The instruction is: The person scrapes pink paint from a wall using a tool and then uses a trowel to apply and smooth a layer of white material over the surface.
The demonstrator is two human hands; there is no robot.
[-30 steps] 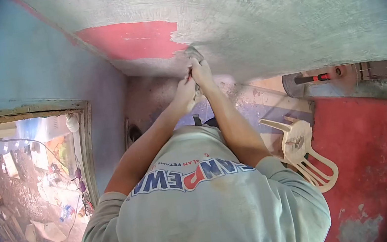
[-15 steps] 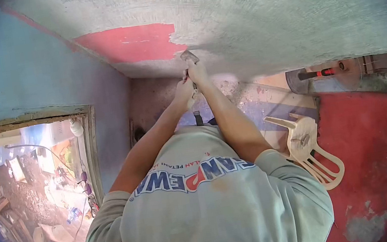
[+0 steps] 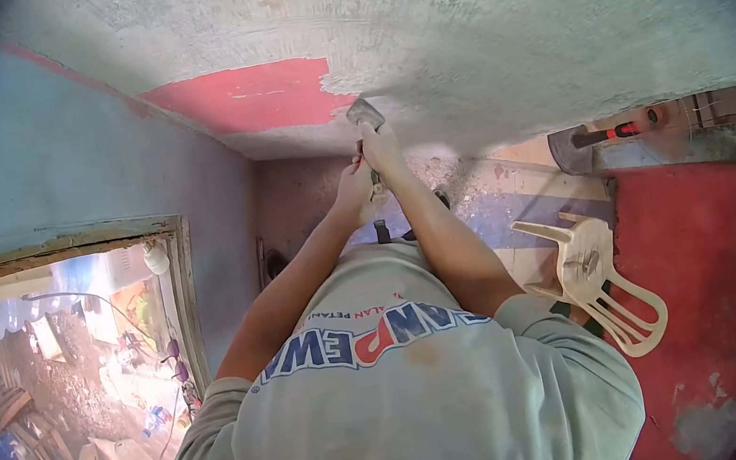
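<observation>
A scraper (image 3: pixel 365 113) with a flat grey blade lies close to the wall, at the lower right corner of a pink painted patch (image 3: pixel 248 97). My right hand (image 3: pixel 382 148) is wrapped round it just behind the blade. Lower on the handle, my left hand (image 3: pixel 356 186) is also closed, right beside the right one. Both arms reach forward from my chest. Around the pink patch the wall (image 3: pixel 492 40) is bare grey-white plaster with scratch marks; the patch's right edge is ragged.
A beige plastic chair (image 3: pixel 593 268) lies at my right by a red surface (image 3: pixel 705 256). Further up is a shovel-like tool (image 3: pixel 577 149) with a black and red handle. On the left, a blue wall (image 3: pixel 33 156) holds a window opening (image 3: pixel 181 286) onto a cluttered area.
The whole view has shifted slightly, with the wall and window lower in it. The scraper's blade shows more of its flat face now. Both hands keep their grip.
</observation>
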